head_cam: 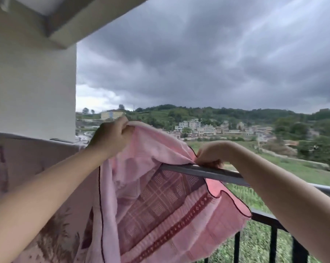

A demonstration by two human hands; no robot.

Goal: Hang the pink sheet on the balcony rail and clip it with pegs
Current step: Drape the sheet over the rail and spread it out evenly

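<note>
A pink sheet (160, 211) with a dark red woven pattern and a scalloped dark edge hangs partly over the grey balcony rail (217, 172). My left hand (111, 137) holds a bunched part of the sheet's top edge raised above the rail. At the rail, my right hand (209, 154) grips the sheet's edge, pressing it onto the metal. One corner of the sheet flaps out past the rail on the right. No pegs are in view.
Another pale cloth (37, 177) with a reddish plant print hangs over the rail at the left. A white wall pillar (31, 82) stands behind it. Black vertical bars (274, 242) run below the rail at the right. Beyond lie fields, houses and a dark cloudy sky.
</note>
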